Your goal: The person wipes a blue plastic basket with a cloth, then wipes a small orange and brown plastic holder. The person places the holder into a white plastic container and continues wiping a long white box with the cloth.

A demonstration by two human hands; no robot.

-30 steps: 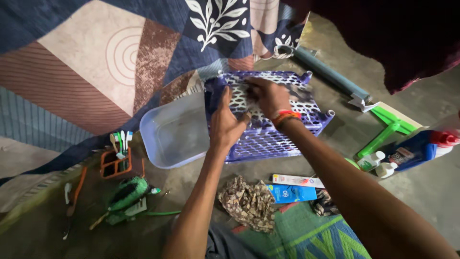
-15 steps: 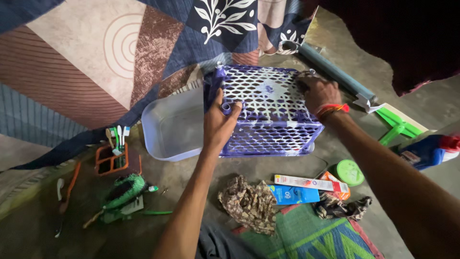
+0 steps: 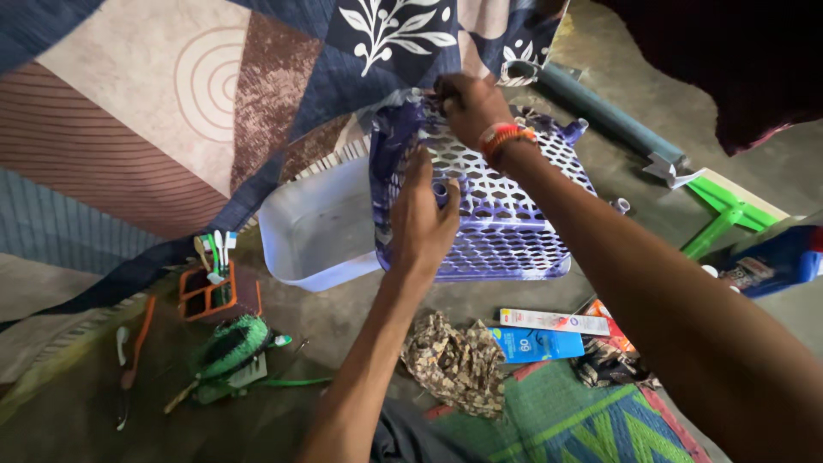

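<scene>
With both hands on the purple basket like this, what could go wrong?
The purple basket is tilted, with the left hand on its near side and the right hand on its far rim; it might slip onto the clear tub beside it. Fingers could catch in its lattice holes. The boxes and cloth below might get knocked.

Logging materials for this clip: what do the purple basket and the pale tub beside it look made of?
Purple basket: moulded plastic, going by its regular lattice holes and slight sheen. Pale tub: probably translucent plastic, with smooth, cloudy walls and rounded corners.
</scene>
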